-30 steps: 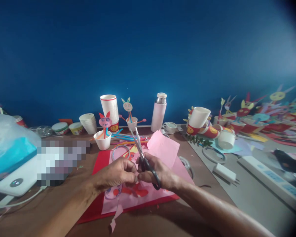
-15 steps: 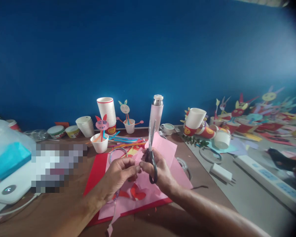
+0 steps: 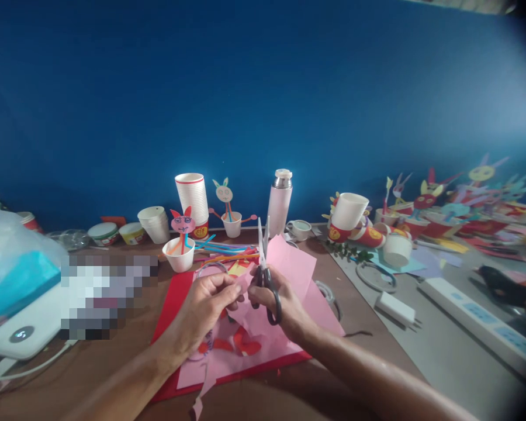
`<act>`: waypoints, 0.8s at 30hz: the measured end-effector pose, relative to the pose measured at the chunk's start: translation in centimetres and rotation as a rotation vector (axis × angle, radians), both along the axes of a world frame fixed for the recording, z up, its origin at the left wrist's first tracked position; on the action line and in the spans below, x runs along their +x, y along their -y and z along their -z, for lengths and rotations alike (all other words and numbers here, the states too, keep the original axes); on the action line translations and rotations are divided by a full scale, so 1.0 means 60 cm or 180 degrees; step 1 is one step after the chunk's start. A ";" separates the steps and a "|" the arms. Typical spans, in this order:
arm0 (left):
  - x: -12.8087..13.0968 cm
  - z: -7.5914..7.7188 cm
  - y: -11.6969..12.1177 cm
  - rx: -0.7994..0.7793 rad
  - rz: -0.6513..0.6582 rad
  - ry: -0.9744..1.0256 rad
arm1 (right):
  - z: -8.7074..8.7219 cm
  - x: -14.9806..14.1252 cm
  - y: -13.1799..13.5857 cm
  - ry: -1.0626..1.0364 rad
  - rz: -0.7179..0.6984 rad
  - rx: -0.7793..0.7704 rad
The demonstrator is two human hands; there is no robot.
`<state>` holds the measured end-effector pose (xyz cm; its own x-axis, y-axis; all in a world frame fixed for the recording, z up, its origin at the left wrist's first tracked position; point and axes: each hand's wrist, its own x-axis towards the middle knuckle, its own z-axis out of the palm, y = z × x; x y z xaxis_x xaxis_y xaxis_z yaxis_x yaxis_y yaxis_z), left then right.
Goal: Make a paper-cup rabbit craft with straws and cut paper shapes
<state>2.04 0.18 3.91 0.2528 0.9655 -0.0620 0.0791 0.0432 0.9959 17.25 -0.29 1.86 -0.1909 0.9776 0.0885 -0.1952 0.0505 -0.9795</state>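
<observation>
My right hand [image 3: 280,301] is closed round black-handled scissors [image 3: 263,248], which point up and away with their blades slightly apart. Just to the left, my left hand [image 3: 217,295] pinches a small piece of pink paper [image 3: 245,279]. Below both hands lie sheets of pink paper [image 3: 289,345] over a red sheet [image 3: 170,316]. Red paper cut-outs [image 3: 248,344] rest on the pink paper near my left wrist. A larger folded pink sheet [image 3: 291,263] stands up behind my right hand.
Behind the hands stand a paper cup with a pink paper figure [image 3: 178,257], a stack of paper cups [image 3: 191,196] and a pink thermos [image 3: 280,204]. At right lie a white charger [image 3: 397,309] and a power strip [image 3: 473,316]. A white power bank [image 3: 21,327] is at left.
The scissors have swung left and their blades have parted. My left hand has drawn slightly away from my right hand, still holding the pink paper.
</observation>
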 end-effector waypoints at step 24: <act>-0.027 -0.010 -0.015 0.0074 -0.0391 0.0217 | 0.020 0.018 -0.001 0.0399 -0.1325 0.0230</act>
<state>0.43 1.11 4.52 0.1355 0.9904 -0.0259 0.0068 0.0252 0.9997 18.35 -0.21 0.63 -0.5807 0.8073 0.1048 -0.0934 0.0618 -0.9937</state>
